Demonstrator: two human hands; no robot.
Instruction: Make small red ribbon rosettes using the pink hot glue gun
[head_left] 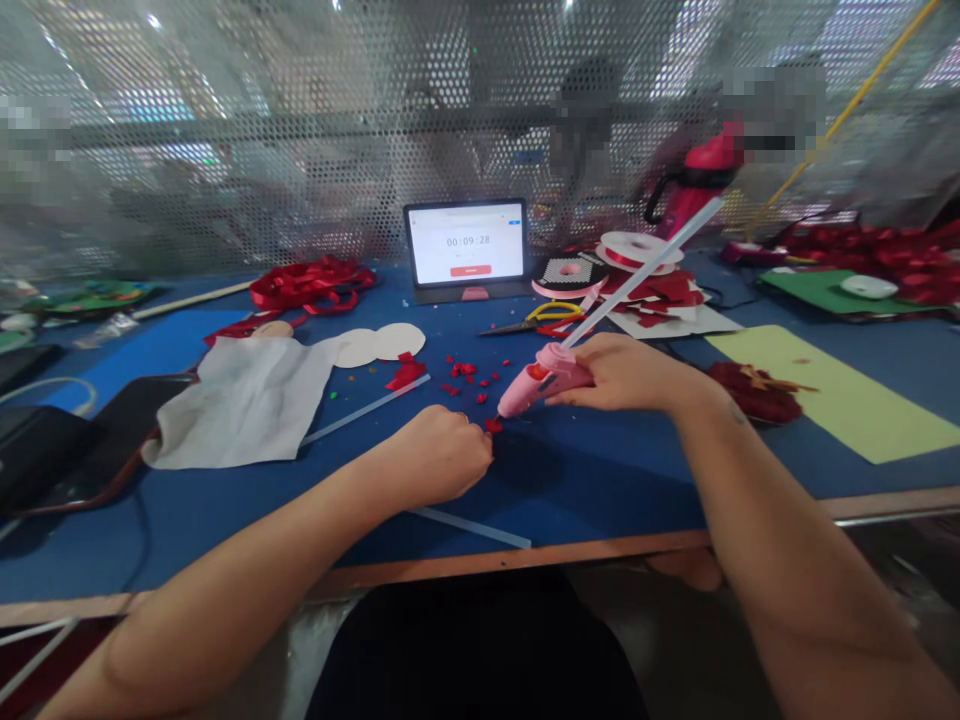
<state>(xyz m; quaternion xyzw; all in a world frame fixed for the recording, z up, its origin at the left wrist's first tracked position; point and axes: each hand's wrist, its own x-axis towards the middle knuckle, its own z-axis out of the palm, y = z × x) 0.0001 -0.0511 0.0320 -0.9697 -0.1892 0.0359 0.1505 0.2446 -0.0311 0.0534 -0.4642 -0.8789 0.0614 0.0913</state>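
Note:
My right hand [611,372] is wrapped round a pink glue gun [534,385], from whose back a long translucent glue stick [645,270] slants up to the right. The gun's nozzle points down-left at a small red piece [493,425]. That piece is pinched at the fingertips of my left hand [446,452], whose fingers are closed. Several tiny red pieces [463,370] lie scattered on the blue tabletop beyond my left hand. A crumpled red scrap [406,372] rests near the tip of another glue stick [367,411].
A tablet [469,243] showing a timer stands at the back. Scissors [536,322], ribbon spools [637,250] and red scraps lie right of it. White cloth [244,405] and a phone [112,440] are left. A loose glue stick [476,527] lies near the front edge; yellow sheet [832,385] right.

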